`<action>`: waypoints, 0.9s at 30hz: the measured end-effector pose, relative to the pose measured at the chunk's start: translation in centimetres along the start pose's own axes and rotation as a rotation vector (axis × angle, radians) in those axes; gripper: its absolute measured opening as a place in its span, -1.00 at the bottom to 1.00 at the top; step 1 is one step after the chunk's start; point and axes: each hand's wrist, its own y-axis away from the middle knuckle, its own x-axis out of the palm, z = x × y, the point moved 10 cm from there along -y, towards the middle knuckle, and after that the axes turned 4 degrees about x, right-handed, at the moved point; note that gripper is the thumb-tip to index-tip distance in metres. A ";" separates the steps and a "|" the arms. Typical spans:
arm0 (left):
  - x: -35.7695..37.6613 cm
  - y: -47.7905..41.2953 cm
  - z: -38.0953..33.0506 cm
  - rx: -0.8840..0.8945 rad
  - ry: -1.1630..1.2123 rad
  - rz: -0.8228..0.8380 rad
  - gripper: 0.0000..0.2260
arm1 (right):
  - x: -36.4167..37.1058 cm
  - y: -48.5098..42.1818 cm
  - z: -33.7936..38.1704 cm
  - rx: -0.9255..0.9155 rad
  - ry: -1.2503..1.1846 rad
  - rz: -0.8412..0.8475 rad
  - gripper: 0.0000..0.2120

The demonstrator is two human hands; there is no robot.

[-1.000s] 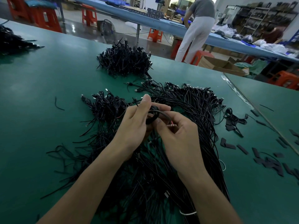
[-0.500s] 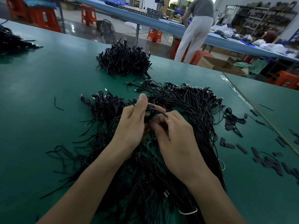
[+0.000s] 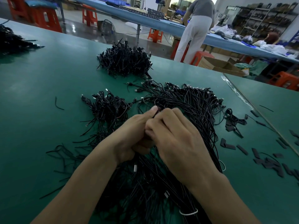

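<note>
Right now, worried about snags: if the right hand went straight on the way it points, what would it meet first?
The left hand, already pressed against it around the black cable; beyond that, probably the small cable pile.

Two hands, left hand [image 3: 129,136] and right hand [image 3: 179,141], held one cable [image 3: 156,111]. The tabletop [image 3: 48,78] bore four black cable piles: far-left pile [image 3: 13,41], far pile [image 3: 124,62], middle pile [image 3: 108,109], near pile [image 3: 202,107]. Black strips [image 3: 242,149] numbered over a dozen. One cardboard box [image 3: 221,66] stood beyond.

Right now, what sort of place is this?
Probably a cable assembly workshop: piles of black cables on a green worktable, a second bench with a standing worker, stocked shelves behind.
</note>
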 end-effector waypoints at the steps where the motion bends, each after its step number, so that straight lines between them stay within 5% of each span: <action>1: 0.3 0.1 0.3 -0.032 0.023 0.042 -0.53 | 0.0 -0.4 0.2 -0.031 0.022 0.030 -0.95; 13: 1.1 -0.3 1.3 -0.135 0.153 0.071 -0.51 | 1.0 -1.4 -2.4 0.121 -0.103 0.258 -0.88; 18: 2.2 0.5 0.5 -0.074 0.137 0.232 -0.36 | 1.1 -1.0 -3.3 0.173 -0.136 0.237 -0.86; 21: 3.1 1.1 -0.1 -0.021 0.046 0.311 -0.43 | 0.6 -1.0 -3.6 0.176 -0.232 0.201 -0.86; 27: 3.0 1.0 0.3 -0.089 0.103 0.255 -0.41 | 0.6 -0.3 -4.1 0.173 -0.254 0.156 -0.88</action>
